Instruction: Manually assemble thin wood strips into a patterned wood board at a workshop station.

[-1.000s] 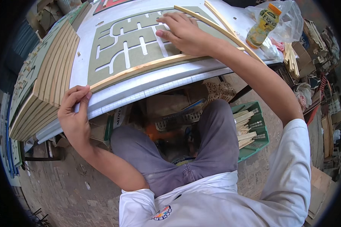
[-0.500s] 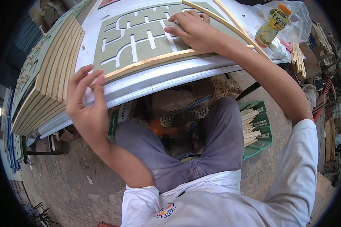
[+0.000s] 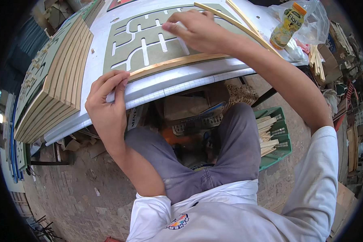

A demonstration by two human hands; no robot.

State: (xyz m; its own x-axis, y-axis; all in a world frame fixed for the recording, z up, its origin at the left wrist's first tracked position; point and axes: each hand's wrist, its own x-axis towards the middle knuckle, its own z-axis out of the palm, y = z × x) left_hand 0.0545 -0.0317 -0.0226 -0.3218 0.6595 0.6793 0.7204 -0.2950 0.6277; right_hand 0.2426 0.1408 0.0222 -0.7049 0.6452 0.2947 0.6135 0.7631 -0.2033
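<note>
Head view: left hand (image 3: 107, 107) is resting at the near edge of the white bench (image 3: 181, 82), fingers (image 3: 115, 82) pressed together, tips touching the near end of the wood strip (image 3: 177, 62). Right hand (image 3: 199, 30) is lying on the green panel (image 3: 149, 40), fingers curled and close together; whether they are pinching anything, cannot tell. The strip is running along the panel's near edge, between both hands. Stacked panels (image 3: 54, 92) are sitting left of the left fingers; a bottle (image 3: 288, 24) right of the right hand.

White short-sleeved shirt with emblem, grey trousers.
</note>
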